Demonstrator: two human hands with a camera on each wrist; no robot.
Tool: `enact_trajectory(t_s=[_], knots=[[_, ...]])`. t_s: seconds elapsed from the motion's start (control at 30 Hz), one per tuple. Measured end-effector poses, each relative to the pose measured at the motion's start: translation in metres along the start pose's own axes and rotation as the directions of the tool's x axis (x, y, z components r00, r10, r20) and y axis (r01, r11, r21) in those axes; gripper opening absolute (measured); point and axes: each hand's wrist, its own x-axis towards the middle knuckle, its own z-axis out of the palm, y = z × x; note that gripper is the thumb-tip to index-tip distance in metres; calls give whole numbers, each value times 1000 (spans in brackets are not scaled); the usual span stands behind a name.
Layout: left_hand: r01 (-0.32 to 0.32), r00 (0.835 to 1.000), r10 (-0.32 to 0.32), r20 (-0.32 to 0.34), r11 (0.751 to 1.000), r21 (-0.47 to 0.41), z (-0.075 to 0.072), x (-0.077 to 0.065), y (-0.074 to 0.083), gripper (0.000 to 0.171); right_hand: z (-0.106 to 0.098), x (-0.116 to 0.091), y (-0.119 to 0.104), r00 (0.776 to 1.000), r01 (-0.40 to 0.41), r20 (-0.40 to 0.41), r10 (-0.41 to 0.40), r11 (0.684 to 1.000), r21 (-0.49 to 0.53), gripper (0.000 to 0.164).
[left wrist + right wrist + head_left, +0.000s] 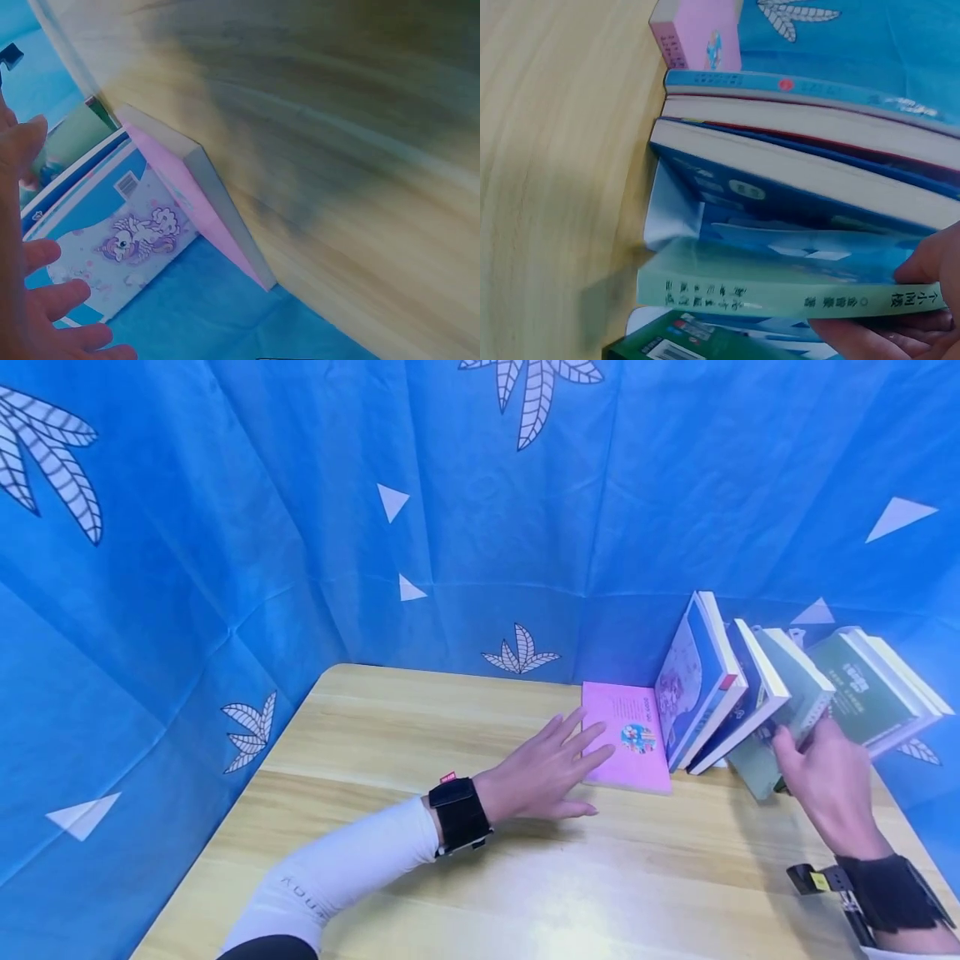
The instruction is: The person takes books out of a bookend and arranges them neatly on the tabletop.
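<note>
My right hand (828,777) pinches a light green book (795,677) by its spine, thumb on one side and fingers on the other. The right wrist view shows dark lettering along that green spine (780,300). My left hand (543,768) has its fingers spread at the left edge of a pink book (626,735), which lies flat; contact cannot be told. Beside the pink book, a blue book with a unicorn cover (135,240) stands tilted. A dark blue book (750,693) leans between it and the light green book.
Right of my right hand lean a darker green book (858,693) and pale-edged books (911,672). The row stands along the back right of the wooden table (420,710). A blue patterned cloth (480,527) hangs behind and at the sides.
</note>
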Motion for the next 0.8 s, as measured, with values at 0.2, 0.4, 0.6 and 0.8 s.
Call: enact_trajectory(t_s=[0.2,0.4,0.6,0.8], knots=[[33,999,-33,-32,999,-18,2,-15,-6,90,-10,-11,-6,992,79,-94,-81,997,-19,29],[63,997,-65,-38,997,-44,2,-25,-12,91,-18,-17,-9,925,242,-281,-256,967,-83,31],[88,994,-93,-57,993,-83,-6,-35,-15,90,-40,-26,-16,907,285,-295,-301,954,-96,36],[73,990,-88,-107,988,-138,-7,-43,-15,91,-53,-35,-20,945,238,-253,-208,967,94,24]])
